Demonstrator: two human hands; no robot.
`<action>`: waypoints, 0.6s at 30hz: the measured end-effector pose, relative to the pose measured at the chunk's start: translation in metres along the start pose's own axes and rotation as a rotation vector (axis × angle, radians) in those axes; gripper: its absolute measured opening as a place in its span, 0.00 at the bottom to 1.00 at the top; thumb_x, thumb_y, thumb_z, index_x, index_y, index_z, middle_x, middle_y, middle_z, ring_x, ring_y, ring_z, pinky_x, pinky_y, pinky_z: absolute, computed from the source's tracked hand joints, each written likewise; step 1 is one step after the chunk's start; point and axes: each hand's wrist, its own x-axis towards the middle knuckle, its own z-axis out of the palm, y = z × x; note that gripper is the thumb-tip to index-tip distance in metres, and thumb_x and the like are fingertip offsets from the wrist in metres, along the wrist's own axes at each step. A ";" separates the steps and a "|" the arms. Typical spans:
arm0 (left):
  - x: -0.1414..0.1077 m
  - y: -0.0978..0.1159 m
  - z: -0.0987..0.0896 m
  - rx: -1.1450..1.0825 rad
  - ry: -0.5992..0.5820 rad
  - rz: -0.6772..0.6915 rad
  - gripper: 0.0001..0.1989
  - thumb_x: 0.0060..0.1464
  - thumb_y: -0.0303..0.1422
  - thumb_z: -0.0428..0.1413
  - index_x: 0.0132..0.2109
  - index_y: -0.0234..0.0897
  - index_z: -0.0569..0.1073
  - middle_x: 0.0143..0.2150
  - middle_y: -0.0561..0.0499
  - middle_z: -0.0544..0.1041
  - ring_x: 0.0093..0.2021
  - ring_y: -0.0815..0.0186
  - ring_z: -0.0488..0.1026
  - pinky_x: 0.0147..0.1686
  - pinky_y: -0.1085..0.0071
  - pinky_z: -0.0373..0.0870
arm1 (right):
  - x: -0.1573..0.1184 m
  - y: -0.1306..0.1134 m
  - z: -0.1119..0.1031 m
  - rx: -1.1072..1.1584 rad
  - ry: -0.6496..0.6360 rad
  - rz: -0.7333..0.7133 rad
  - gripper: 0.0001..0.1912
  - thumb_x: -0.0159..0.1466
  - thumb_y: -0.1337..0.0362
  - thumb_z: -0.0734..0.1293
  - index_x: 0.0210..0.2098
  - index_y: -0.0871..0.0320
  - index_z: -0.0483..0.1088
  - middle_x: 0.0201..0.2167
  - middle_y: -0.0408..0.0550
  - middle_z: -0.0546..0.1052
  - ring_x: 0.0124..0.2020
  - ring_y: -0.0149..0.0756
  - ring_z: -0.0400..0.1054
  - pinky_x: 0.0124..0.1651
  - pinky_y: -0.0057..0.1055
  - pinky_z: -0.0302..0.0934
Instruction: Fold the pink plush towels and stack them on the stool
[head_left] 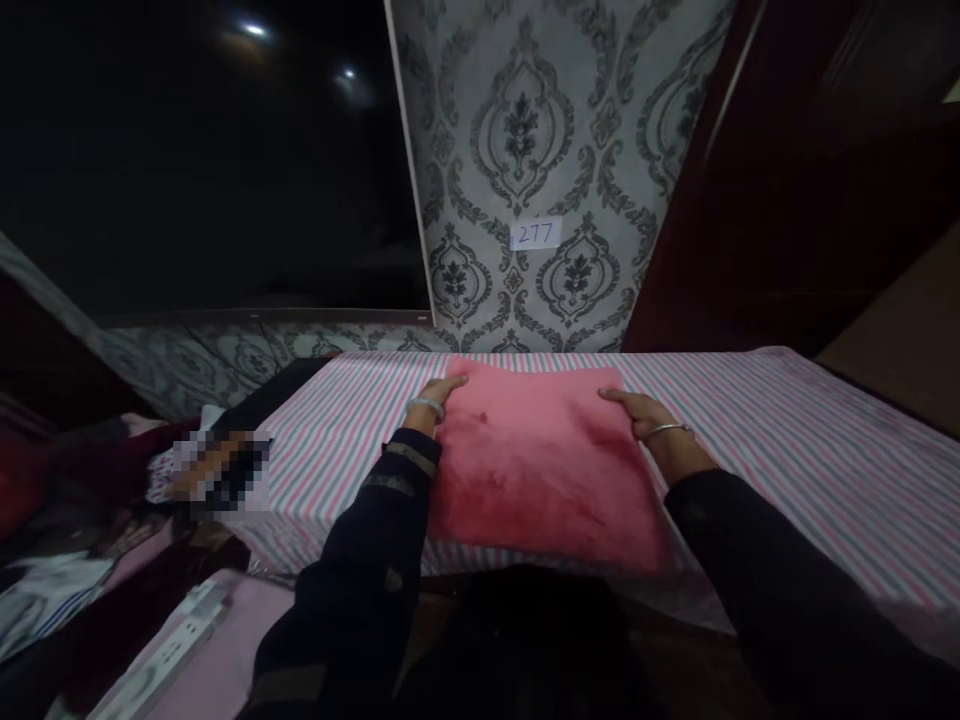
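A pink plush cushion cover, squarish and rather flat, lies across the front of a cloth-covered table. Its pile shows darker red patches, and its near edge reaches the table's front edge. My left hand grips its upper left side, thumb on top and the other fingers mostly hidden. On the opposite side my right hand holds the upper right edge in the same way, its thumb laid over the plush. Each wrist wears a bangle.
A striped tablecloth covers the table, which stands against a patterned wall with a paper marked 277. A large dark screen is at left. Below it are piled clothes and a power strip.
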 end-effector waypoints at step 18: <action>-0.158 -0.055 -0.100 0.382 0.003 0.452 0.11 0.49 0.33 0.57 0.41 0.43 0.79 0.58 0.46 0.77 0.63 0.51 0.68 0.64 0.53 0.60 | -0.138 0.073 -0.067 -0.369 -0.173 -0.604 0.12 0.59 0.55 0.64 0.38 0.52 0.74 0.47 0.53 0.79 0.54 0.49 0.70 0.60 0.51 0.61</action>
